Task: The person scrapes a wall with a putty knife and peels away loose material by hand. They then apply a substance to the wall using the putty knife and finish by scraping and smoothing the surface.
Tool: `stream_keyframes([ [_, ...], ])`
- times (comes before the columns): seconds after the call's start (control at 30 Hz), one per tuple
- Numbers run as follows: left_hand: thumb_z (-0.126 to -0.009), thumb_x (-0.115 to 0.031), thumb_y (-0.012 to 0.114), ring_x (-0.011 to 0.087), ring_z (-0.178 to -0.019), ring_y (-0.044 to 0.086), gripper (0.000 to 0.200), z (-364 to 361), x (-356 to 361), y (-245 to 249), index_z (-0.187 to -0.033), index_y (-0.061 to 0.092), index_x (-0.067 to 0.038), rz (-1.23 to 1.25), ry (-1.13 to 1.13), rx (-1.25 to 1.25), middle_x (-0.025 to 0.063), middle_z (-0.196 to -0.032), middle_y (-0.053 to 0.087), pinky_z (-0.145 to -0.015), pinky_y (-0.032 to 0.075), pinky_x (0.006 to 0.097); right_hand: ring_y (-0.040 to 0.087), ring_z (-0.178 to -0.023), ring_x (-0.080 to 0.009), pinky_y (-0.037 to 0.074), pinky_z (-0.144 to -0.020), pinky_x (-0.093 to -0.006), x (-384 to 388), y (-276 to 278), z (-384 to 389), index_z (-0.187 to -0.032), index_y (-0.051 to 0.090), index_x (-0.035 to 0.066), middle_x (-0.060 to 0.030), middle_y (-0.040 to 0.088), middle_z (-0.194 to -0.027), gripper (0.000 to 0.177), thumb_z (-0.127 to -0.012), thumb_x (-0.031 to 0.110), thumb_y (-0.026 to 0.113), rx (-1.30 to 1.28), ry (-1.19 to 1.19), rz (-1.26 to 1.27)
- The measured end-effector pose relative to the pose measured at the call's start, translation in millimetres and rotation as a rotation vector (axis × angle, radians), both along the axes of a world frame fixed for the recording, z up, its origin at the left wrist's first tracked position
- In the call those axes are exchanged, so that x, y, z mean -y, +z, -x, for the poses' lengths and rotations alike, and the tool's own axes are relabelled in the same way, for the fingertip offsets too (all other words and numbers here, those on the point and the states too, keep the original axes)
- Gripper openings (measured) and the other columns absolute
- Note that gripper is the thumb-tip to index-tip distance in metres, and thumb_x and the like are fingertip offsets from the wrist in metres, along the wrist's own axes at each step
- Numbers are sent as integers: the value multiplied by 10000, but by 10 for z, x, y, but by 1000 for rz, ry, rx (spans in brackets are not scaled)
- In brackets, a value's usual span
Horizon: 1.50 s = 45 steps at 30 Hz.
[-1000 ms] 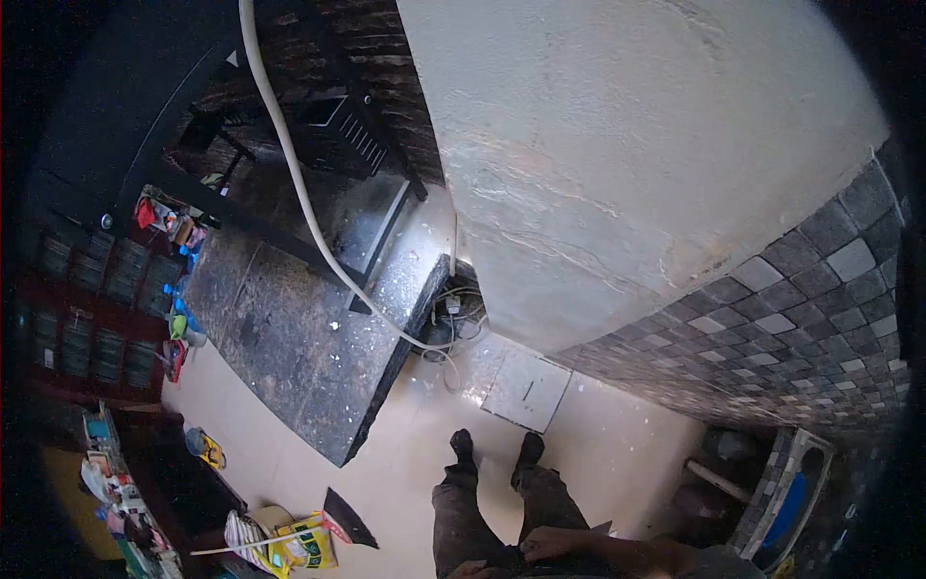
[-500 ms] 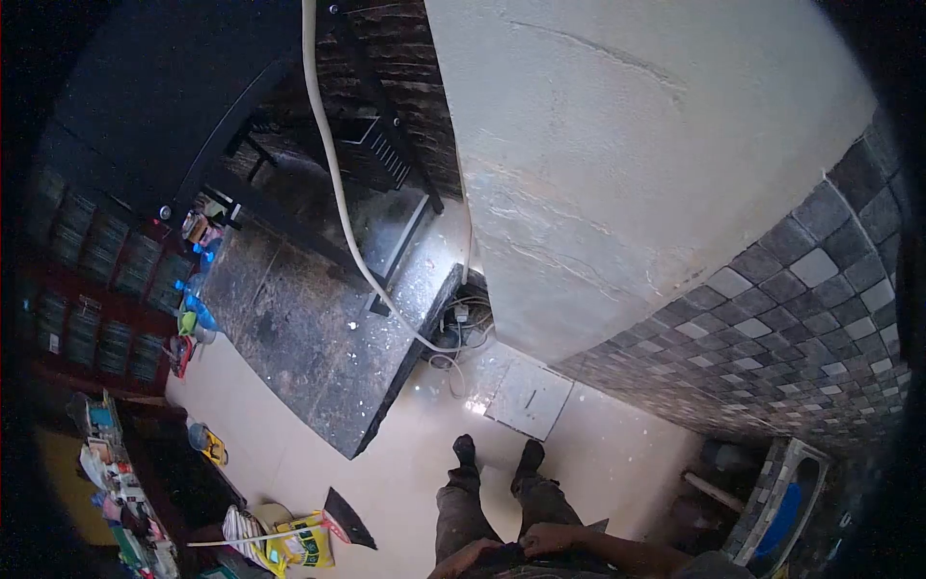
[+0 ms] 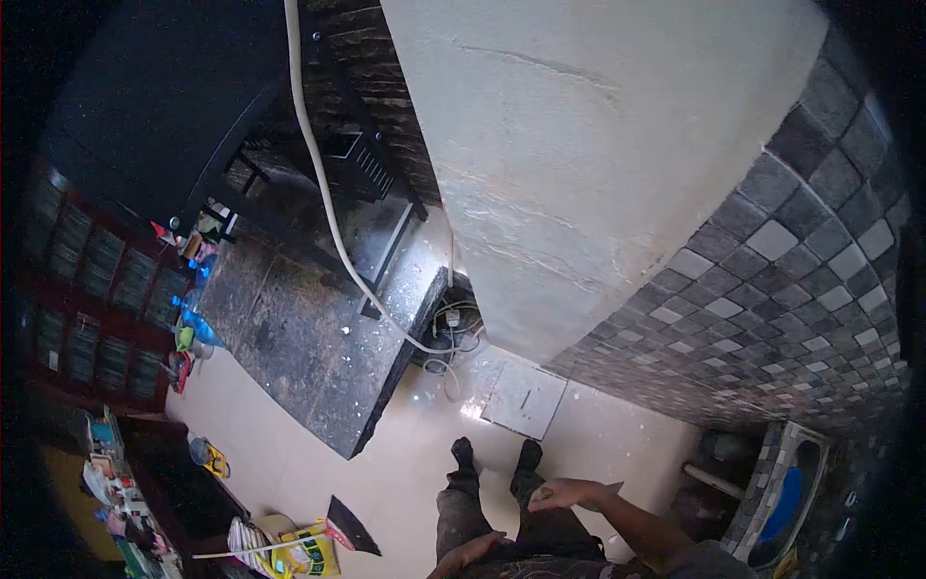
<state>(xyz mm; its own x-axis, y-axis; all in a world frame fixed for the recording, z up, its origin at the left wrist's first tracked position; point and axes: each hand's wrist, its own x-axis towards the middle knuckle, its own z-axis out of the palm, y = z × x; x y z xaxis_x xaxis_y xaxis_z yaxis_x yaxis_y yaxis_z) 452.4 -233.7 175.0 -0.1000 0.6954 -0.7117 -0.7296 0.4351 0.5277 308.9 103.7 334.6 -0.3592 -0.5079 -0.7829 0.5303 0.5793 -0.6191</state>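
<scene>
My right hand (image 3: 561,494) is held over my right thigh, its fingers curled closed. A flat, grey, pointed blade-like piece (image 3: 615,487) juts out beside that wrist; the rest of it is hidden by the hand. At the bottom of the view, my left hand (image 3: 479,550) lies low against my left thigh, its fingers not clearly seen. My dark trousers (image 3: 461,516) and both feet show below, on the pale floor (image 3: 424,497).
A pale plastered wall (image 3: 579,164) meets grey mosaic tiles (image 3: 733,309). Left of my feet stands a stained dark slab (image 3: 289,338), with a beige hose (image 3: 328,207) over it. A square floor cover (image 3: 524,398), broom (image 3: 352,526) and cluttered shelf (image 3: 125,502) are around.
My right hand has moved from my waist out over the right thigh, the grey piece moving with it. My left hand stays low. The view has shifted slightly right.
</scene>
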Motion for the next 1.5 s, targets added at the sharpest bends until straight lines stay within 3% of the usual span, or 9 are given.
stream_keyframes([
  [0.6,-1085,-435,334,264,-1343,468,576,315,-157,236,-1546,381,-92,250,-128,216,161,-1491,500,-1171,320,405,442,-570,-95,332,-521,-299,-28,-61,-333,-842,712,122,56,492,-635,529,-881,648,667,-97,-4,346],
  [0.8,-1082,-403,367,255,-1333,479,570,904,-211,1331,-1551,380,-79,12,-107,-65,141,-1494,504,-1149,348,365,465,-551,-138,365,-531,-341,115,-42,-286,-828,698,90,2,479,-603,523,-942,594,612,112,395,164],
  [0.87,-1078,-405,377,234,-1326,488,549,973,-198,1461,-1520,445,-86,83,-110,-166,125,-1457,535,-1137,362,354,468,-546,-161,383,-548,-365,185,-599,-601,-810,668,60,-23,467,-587,550,-965,581,582,-455,290,493],
  [0.9,-1069,-457,365,234,-1261,526,558,1060,-146,1538,-1465,490,-83,-51,-80,-343,133,-1392,560,-1097,395,360,469,-544,-173,393,-557,-377,208,-756,-768,-801,652,45,-36,461,-579,565,-977,574,567,-737,223,654],
  [1.0,-1011,-675,335,236,-940,643,731,1243,50,1746,-1345,538,-57,-109,-157,-679,147,-1116,635,-847,516,378,455,-578,-190,409,-609,-426,197,179,-280,-793,594,-8,-62,434,-600,573,-1005,522,533,-273,240,460],
  [1.13,-875,-862,388,153,-491,481,913,1539,-98,2821,-1324,581,-91,378,-422,-107,73,-745,552,-474,399,356,458,-628,-166,409,-615,-408,274,443,-129,-816,571,-34,-54,450,-642,478,-992,409,537,-206,298,336],
  [1.27,-922,-767,461,204,-844,633,837,1441,-314,3346,-1368,591,-70,380,-286,-123,117,-1003,678,-763,510,362,453,-639,-154,401,-598,-382,285,243,-55,-851,552,-36,-17,455,-673,392,-960,341,551,-253,434,428],
  [1.4,-943,-768,406,333,-1430,382,897,1252,-268,2982,-1540,409,-99,385,-336,-159,203,-1571,383,-1138,375,438,437,-637,-134,384,-579,-371,243,170,-65,-839,502,-13,35,433,-707,356,-954,320,557,-130,473,495],
  [1.5,-1024,-547,426,367,-1427,381,686,1118,-103,2552,-1544,404,-101,149,-444,-358,203,-1554,404,-1170,327,446,407,-628,-117,357,-563,-362,189,380,-99,-805,446,11,62,390,-718,376,-967,334,549,-152,387,522],
])
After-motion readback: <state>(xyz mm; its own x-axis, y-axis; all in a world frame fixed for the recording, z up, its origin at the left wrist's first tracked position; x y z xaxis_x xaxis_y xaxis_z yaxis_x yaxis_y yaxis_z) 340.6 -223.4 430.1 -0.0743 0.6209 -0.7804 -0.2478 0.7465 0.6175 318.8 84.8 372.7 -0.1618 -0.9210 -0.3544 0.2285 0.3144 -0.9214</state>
